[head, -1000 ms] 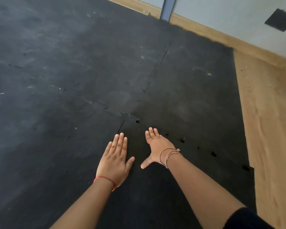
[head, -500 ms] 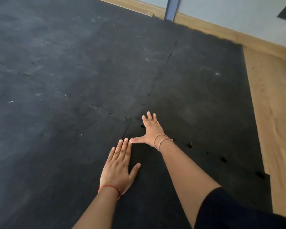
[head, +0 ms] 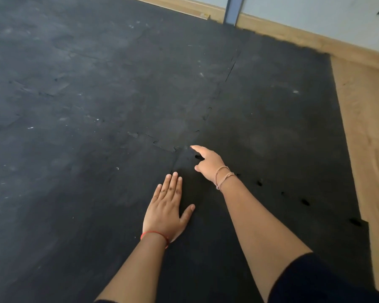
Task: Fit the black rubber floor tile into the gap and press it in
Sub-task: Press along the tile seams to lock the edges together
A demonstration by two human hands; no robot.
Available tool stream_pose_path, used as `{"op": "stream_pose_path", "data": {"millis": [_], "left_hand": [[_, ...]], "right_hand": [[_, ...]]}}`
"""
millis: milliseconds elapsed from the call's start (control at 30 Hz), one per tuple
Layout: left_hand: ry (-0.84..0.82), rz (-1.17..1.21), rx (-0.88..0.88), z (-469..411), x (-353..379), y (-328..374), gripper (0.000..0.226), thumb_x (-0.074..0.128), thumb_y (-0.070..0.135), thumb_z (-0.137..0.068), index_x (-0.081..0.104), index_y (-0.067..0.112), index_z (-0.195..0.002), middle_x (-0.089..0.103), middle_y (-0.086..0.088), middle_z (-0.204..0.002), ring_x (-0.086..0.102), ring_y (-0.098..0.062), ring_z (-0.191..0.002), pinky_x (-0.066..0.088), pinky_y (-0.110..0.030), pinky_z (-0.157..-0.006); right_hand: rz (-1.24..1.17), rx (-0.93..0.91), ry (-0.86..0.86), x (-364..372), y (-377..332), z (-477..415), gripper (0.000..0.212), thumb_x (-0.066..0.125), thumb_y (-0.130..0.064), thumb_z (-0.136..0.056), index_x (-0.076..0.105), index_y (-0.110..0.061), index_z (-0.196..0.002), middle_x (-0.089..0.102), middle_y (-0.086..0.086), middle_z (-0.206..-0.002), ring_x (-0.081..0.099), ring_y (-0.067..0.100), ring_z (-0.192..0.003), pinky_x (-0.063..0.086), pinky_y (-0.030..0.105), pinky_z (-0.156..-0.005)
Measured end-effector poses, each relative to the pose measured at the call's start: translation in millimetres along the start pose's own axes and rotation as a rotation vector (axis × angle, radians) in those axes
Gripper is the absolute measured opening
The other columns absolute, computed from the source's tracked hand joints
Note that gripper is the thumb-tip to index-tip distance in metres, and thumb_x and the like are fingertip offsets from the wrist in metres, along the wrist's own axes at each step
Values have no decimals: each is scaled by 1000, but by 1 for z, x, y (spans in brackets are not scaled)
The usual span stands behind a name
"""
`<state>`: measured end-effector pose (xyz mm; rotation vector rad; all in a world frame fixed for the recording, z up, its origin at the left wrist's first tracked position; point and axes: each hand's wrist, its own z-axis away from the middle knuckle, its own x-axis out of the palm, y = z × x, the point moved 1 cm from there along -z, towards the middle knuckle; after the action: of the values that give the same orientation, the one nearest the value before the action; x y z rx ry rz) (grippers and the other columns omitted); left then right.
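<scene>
Palm of your left hand (head: 165, 212) flat, fingers spread, pinning black rubber floor tile (head: 206, 226); right hand (head: 208, 164) empty, forefinger out, pressing puzzle-edged corner seam (head: 185, 149) home.

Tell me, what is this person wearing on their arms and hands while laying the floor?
Both hands are bare, no gloves. The left hand has a thin red thread around its wrist. The right hand has a few thin pale cord bracelets at its wrist. A dark sleeve covers the right upper arm; both forearms are uncovered.
</scene>
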<state>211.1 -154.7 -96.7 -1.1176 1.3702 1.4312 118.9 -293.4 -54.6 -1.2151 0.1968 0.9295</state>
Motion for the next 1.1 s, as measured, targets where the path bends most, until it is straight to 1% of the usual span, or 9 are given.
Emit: {"op": "stream_pose_path", "data": {"millis": [133, 233, 400, 500, 600, 667, 800, 1000, 1100], "left_hand": [[30, -3, -75, 10, 2, 3, 80, -15, 66, -75, -19, 18, -138, -22, 3, -146, -24, -15, -134, -21, -25, -105], [67, 17, -103, 11, 2, 5, 77, -8, 63, -83, -2, 15, -142, -3, 0, -150, -4, -20, -138, -8, -28, -110], [1, 60, -125, 6, 2, 1, 88, -26, 71, -64, -20, 20, -136, -22, 5, -145, -25, -13, -133, -16, -28, -108], [-28, 37, -128, 5, 1, 2, 81, -13, 68, -71, -21, 21, -136, -24, 6, -144, -26, -13, -133, -17, -28, -106], [-50, 15, -136, 5, -1, 1, 80, -11, 66, -71, -20, 19, -136, -25, 5, -144, -27, -13, -132, -16, -28, -106], [-38, 20, -141, 5, 1, 1, 80, -10, 66, -71, -19, 19, -135, -24, 5, -144, -27, -12, -132, -17, -28, -106], [-5, 17, -147, 7, 1, 4, 78, -7, 65, -75, -19, 19, -137, -21, 6, -145, -26, -13, -134, -19, -28, -107], [-27, 17, -131, 5, 3, 2, 74, -9, 61, -78, -24, 20, -137, -24, 4, -147, -27, -15, -135, -17, -33, -108], [-39, 31, -131, 4, 3, 2, 73, -10, 60, -78, -24, 20, -137, -24, 4, -148, -28, -16, -135, -17, -33, -109]], "right_hand": [[-94, -75, 52, -7, -5, 13, 71, 33, 17, -80, 40, -20, -140, 37, 5, -149, 32, 24, -138, 33, 31, -108], [-194, -128, 45, -8, -2, 22, 75, 33, 20, -77, 37, -18, -141, 33, 3, -151, 25, 20, -141, 27, 33, -113], [210, -71, -128, 14, 16, 17, 77, 42, 5, -83, 11, -21, -148, 0, -2, -159, -6, 18, -146, 1, 35, -118], [151, -70, -77, 9, 14, 11, 82, 57, -23, -88, 2, -20, -149, -1, 0, -159, -5, 19, -146, 8, 39, -118], [499, -72, -7, 21, 10, 4, 112, 58, -66, -72, -3, -11, -148, -7, 6, -159, -8, 24, -146, 7, 40, -116], [501, -79, 21, 24, 9, 4, 116, 64, -68, -64, 7, -12, -148, 0, 6, -159, -4, 24, -146, 9, 40, -117], [195, -71, 17, 11, 8, 8, 104, 74, -54, -65, 21, -17, -146, 14, 7, -157, 14, 26, -144, 21, 41, -115], [634, -167, 149, 41, 22, 7, 88, 23, -65, -87, -7, -8, -147, -11, 10, -158, -11, 21, -145, 0, 35, -117], [673, -206, 229, 50, 26, 10, 87, 2, -67, -82, -17, -7, -142, -16, 12, -156, -14, 23, -144, -2, 36, -117]]}}
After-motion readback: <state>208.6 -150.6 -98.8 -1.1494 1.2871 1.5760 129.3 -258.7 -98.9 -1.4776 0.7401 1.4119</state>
